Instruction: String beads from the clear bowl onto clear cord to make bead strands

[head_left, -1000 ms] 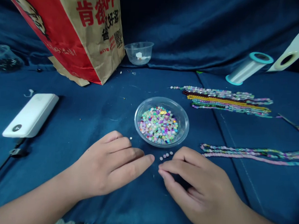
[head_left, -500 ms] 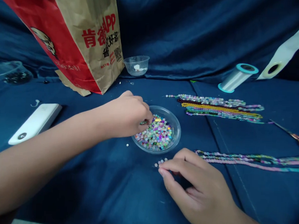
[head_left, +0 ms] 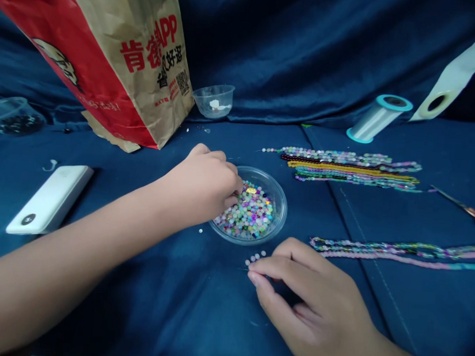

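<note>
My left hand (head_left: 209,184) reaches over the left side of a clear plastic bowl (head_left: 282,212). Its fingers are curled together among the mixed coloured beads (head_left: 253,213); whatever they pinch is hidden. In front of the bowl, my right hand (head_left: 309,293) has thumb and forefinger pressed together on a thin strand (head_left: 242,268), whose fine end pokes out to the left. A short row of pale beads (head_left: 253,258) lies against those fingertips; I cannot tell whether they are on the strand. One loose white bead (head_left: 201,231) rests on the blue cloth left of the bowl.
Bead strings (head_left: 353,168) lie at the right, with more strings (head_left: 380,252) nearer me. Scissors (head_left: 469,209), a spool of clear line (head_left: 378,121) and a tape roll (head_left: 436,106) are farther right. A paper bag (head_left: 147,77), small tub (head_left: 215,102) and white power bank (head_left: 51,200) stand leftward.
The view has shifted slightly. My left hand's fingers have closed more and sit deeper in the beads. My right hand keeps its pinch, almost unmoved.
</note>
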### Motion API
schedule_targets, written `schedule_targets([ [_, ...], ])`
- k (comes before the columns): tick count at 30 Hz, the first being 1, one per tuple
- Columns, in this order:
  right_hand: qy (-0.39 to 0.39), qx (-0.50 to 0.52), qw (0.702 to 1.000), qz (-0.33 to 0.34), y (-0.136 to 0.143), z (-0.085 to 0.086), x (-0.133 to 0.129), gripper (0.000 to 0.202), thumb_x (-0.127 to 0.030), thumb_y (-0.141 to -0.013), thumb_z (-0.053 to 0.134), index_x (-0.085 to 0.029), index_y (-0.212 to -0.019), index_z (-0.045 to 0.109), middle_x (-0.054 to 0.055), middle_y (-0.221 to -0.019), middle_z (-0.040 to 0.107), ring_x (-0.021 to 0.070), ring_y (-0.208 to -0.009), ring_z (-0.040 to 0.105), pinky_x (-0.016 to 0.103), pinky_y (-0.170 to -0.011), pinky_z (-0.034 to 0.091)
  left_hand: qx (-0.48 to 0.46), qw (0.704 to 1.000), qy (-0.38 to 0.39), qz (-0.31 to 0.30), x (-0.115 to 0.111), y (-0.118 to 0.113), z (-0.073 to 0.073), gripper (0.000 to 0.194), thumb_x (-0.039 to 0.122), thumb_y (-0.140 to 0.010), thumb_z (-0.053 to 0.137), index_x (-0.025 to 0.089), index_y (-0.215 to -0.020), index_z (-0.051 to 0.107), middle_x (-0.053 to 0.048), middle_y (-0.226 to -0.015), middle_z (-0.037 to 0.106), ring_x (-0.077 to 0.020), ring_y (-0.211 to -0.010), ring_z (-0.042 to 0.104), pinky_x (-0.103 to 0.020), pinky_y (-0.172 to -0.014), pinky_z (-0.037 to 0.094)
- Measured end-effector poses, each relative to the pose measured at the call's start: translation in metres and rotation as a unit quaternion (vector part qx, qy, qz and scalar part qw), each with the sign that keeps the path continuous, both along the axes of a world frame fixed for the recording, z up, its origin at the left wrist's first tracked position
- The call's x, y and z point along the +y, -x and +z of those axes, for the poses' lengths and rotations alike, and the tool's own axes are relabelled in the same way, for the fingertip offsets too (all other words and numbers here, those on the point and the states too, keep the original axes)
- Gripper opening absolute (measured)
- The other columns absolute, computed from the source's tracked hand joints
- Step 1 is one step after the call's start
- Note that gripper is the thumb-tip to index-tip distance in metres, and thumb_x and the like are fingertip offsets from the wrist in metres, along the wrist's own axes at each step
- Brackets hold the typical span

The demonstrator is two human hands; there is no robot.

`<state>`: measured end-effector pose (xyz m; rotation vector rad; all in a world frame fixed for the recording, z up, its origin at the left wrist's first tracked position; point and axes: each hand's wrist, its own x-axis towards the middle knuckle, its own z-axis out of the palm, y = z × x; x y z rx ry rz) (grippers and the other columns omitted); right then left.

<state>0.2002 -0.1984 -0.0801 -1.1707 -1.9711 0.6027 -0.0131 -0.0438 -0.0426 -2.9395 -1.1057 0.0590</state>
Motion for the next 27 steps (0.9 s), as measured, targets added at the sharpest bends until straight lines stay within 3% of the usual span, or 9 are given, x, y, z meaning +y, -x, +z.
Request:
schedule_targets([
  [4,-0.007,-0.001,1.000,0.000,-0.001,0.000,0.000,0.022,-0.010,-0.102,0.065,-0.022,-0.099,0.082,0.000,-0.083,0.071,0.0115,-0.072,0.070,0.025,-0.066,0.055,-0.015,1.000,-0.010,0.011,-0.002,0.000,-0.004,0.008,0.021,-0.093,0.078,0.021,-0.089,0.084,-0.009,-0.093,0.081,-0.0308,-0.097,0.064,-0.047,-0.089,0.038],
  [7,-0.019,0.001,1.000,-0.005,-0.001,-0.001,0.000,0.021,-0.010,-0.102,0.065,-0.021,-0.099,0.082,0.000,-0.083,0.072,0.0108,-0.073,0.071,0.024,-0.066,0.055,-0.024,1.000,-0.010,0.008,-0.001,0.002,0.001,0.008,0.022,-0.095,0.077,0.022,-0.089,0.083,-0.006,-0.099,0.081,-0.0292,-0.096,0.067,-0.046,-0.088,0.040],
  [10,-0.030,0.009,0.999,-0.018,-0.001,-0.001,0.002,0.020,-0.010,-0.101,0.066,-0.022,-0.101,0.083,0.000,-0.083,0.072,0.0101,-0.073,0.072,0.022,-0.066,0.056,-0.146,0.989,0.036,-0.012,-0.013,0.010,0.012,0.010,0.023,-0.100,0.074,0.022,-0.103,0.084,-0.004,-0.113,0.081,-0.0226,-0.099,0.072,-0.039,-0.089,0.048],
  [12,-0.041,0.014,0.999,-0.030,-0.003,0.001,0.003,0.019,-0.010,-0.101,0.067,-0.022,-0.102,0.082,-0.001,-0.083,0.072,0.0098,-0.071,0.072,0.022,-0.065,0.057,-0.297,0.950,0.100,0.008,-0.033,0.019,0.016,0.011,0.024,-0.102,0.074,0.021,-0.109,0.083,-0.004,-0.113,0.081,-0.0164,-0.095,0.072,-0.029,-0.086,0.053],
  [14,-0.050,0.019,0.998,-0.036,-0.005,0.005,0.003,0.019,-0.009,-0.100,0.069,-0.023,-0.102,0.081,-0.001,-0.083,0.073,0.0103,-0.070,0.073,0.022,-0.063,0.057,-0.395,0.897,0.172,0.096,-0.060,0.028,0.013,0.008,0.028,-0.102,0.077,0.022,-0.105,0.083,-0.001,-0.098,0.080,-0.0116,-0.077,0.066,-0.023,-0.071,0.052],
  [17,-0.048,0.019,0.998,-0.041,-0.008,0.010,0.001,0.018,-0.011,-0.100,0.071,-0.025,-0.103,0.081,-0.001,-0.083,0.074,0.0117,-0.068,0.072,0.025,-0.058,0.056,-0.473,0.813,0.290,0.175,-0.096,0.040,-0.003,0.007,0.030,-0.099,0.081,0.023,-0.102,0.083,-0.002,-0.091,0.082,-0.0119,-0.071,0.067,-0.020,-0.059,0.050],
  [20,-0.041,0.015,0.998,-0.047,-0.009,0.012,-0.001,0.016,-0.014,-0.101,0.073,-0.027,-0.105,0.081,-0.002,-0.081,0.073,0.0120,-0.066,0.070,0.027,-0.058,0.053,-0.513,0.749,0.374,0.190,-0.113,0.045,-0.023,0.005,0.026,-0.097,0.084,0.021,-0.097,0.081,-0.004,-0.088,0.081,-0.0117,-0.071,0.068,-0.019,-0.060,0.052],
  [23,-0.037,0.014,0.998,-0.051,-0.007,0.010,-0.003,0.017,-0.015,-0.102,0.073,-0.029,-0.107,0.081,-0.004,-0.079,0.071,0.0119,-0.067,0.068,0.029,-0.060,0.052,-0.521,0.714,0.424,0.198,-0.113,0.046,-0.036,0.010,0.028,-0.096,0.085,0.019,-0.098,0.081,-0.007,-0.089,0.079,-0.0121,-0.074,0.067,-0.019,-0.060,0.049],
  [27,-0.039,0.009,0.998,-0.047,-0.004,0.005,-0.005,0.018,-0.014,-0.102,0.073,-0.030,-0.108,0.081,-0.004,-0.081,0.072,0.0116,-0.068,0.068,0.030,-0.062,0.052,-0.511,0.701,0.452,0.209,-0.112,0.045,-0.040,0.019,0.033,-0.096,0.086,0.016,-0.099,0.080,-0.008,-0.088,0.076,-0.0117,-0.071,0.062,-0.020,-0.059,0.045],
])
